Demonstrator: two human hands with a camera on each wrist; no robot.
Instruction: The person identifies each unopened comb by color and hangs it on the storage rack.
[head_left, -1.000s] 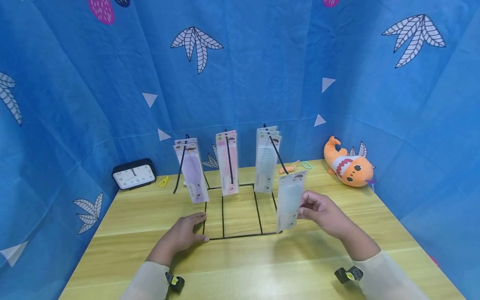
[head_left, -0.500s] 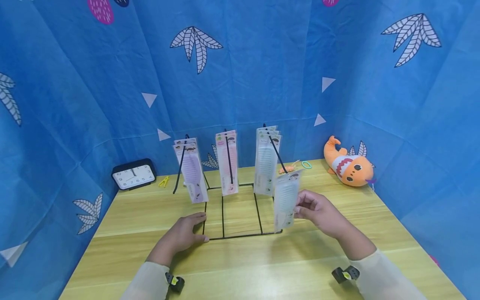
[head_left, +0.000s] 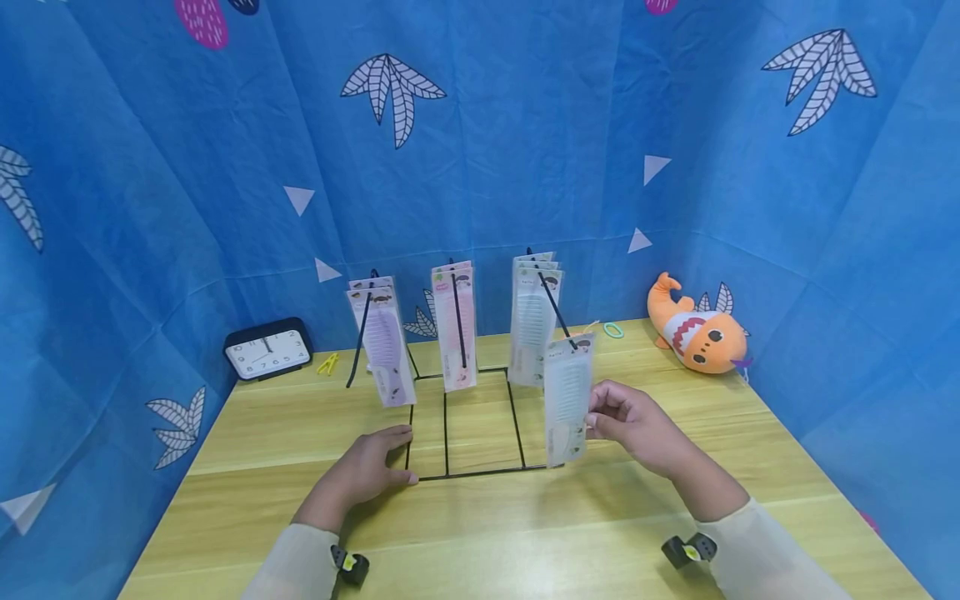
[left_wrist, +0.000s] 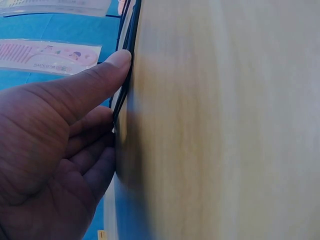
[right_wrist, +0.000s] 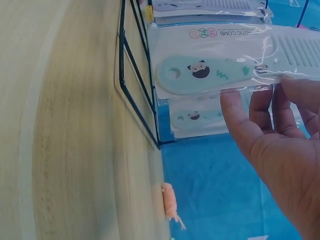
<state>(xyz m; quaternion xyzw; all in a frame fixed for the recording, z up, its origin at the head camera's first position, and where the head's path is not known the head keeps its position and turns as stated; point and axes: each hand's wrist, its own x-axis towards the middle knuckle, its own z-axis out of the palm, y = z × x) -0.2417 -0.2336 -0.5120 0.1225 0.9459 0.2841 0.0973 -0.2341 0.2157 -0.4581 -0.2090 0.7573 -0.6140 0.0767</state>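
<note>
My right hand (head_left: 637, 425) pinches the side edge of a packaged pale green comb (head_left: 567, 404) between thumb and fingers. The package's top overlaps the tip of the right hook (head_left: 557, 308); the right wrist view shows the comb's handle (right_wrist: 185, 75) through clear plastic. My left hand (head_left: 367, 467) rests at the front left corner of the black wire rack (head_left: 487, 472), thumb and fingertips touching its base wires. Packaged combs hang on the rack's hooks: purple combs (head_left: 384, 342) left, pink combs (head_left: 455, 333) in the middle, green combs (head_left: 532, 325) right.
Behind the rack on the wooden table (head_left: 480, 550) are a black clock (head_left: 268, 348), a yellow clip (head_left: 327, 363) and a teal ring (head_left: 613, 330). An orange shark plush (head_left: 697, 333) lies at the back right. A blue patterned curtain (head_left: 480, 167) surrounds the table.
My right hand has shifted slightly left with the packaged comb, and its top now overlaps the right hook's tip. The left hand has stayed on the rack's corner.
</note>
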